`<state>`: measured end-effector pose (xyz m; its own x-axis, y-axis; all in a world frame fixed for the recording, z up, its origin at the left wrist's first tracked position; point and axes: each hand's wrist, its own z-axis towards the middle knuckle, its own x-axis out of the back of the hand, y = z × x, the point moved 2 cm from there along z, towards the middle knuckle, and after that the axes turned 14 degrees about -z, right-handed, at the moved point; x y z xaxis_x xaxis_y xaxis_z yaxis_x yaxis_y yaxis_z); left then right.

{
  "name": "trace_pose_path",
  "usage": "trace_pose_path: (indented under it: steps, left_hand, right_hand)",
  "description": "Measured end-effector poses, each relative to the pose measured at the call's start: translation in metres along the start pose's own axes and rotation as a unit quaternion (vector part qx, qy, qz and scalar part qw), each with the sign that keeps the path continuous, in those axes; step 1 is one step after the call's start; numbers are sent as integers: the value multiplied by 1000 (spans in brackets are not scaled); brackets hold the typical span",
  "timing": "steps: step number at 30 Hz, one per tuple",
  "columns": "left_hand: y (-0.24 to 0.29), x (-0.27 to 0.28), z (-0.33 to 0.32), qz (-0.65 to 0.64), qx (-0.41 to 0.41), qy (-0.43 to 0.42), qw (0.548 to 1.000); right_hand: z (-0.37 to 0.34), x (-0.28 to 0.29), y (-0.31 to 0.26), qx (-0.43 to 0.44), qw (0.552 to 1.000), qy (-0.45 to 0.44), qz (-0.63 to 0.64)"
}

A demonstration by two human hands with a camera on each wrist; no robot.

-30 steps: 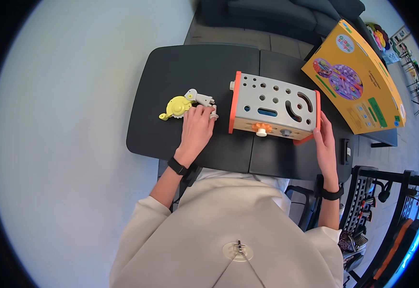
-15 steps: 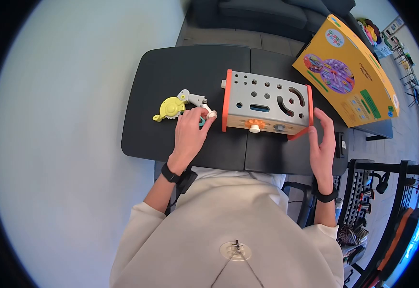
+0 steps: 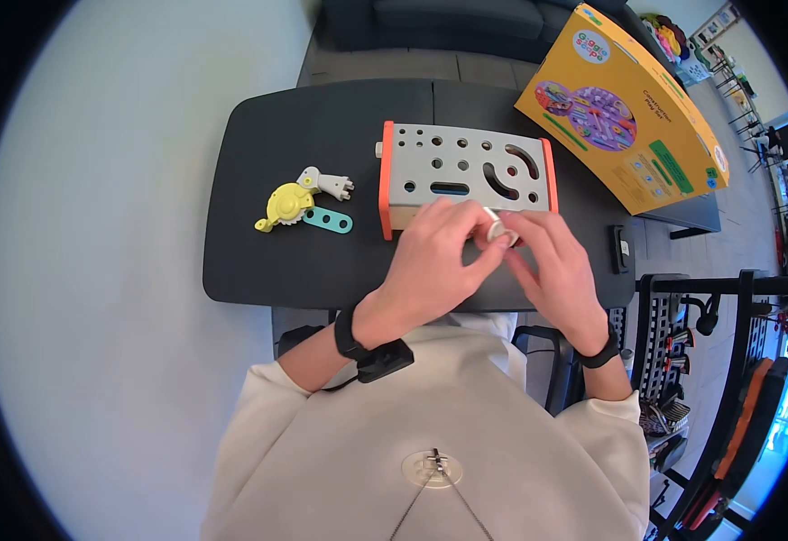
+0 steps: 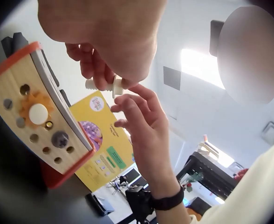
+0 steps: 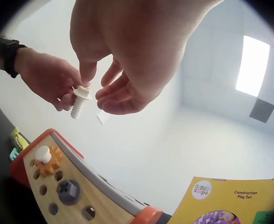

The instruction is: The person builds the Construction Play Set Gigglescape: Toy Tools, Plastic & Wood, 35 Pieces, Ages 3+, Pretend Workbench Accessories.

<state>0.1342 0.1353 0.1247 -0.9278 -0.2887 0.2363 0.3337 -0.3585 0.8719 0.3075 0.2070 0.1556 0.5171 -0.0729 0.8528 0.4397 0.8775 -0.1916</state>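
A white plastic screw [image 3: 502, 231] is up between the two hands, over the front of the toy bench [image 3: 423, 162]. The left hand [image 3: 430, 261] pinches it; in the right wrist view the threaded shaft of the screw [image 5: 77, 108] points down out of the left hand [image 5: 46, 78]. The right hand [image 3: 561, 275] is at the screw's head, its thumb seeming to touch it and its other fingers loosely bent and apart from it. On the bench's wooden side sit an orange gear [image 4: 30, 106] with a white knob and a grey bolt [image 5: 69, 191].
Left of the bench lie a yellow toy part [image 3: 287, 204], a pale grey piece [image 3: 331, 185] and a teal strip [image 3: 328, 220] with holes. A large yellow box [image 3: 628, 117] stands behind at the right. A small black object [image 3: 620, 249] lies near the table's right edge.
The left hand has lifted the white screw off to the right, in front of the bench. The right hand has left the bench's right end and come inward to meet it. The teal strip is uncovered.
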Motion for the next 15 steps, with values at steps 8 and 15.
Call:
trace_pose_path:
  steps: [8,15]
  left_hand:
    - [-16,-33,37,-13,9,-63,998]
    - [-47,-32,57,29,-28,-81,996]
  right_hand:
    - [6,22,54,-93,990,-102,-13]
    - [19,19,82,-50,987,-142,-49]
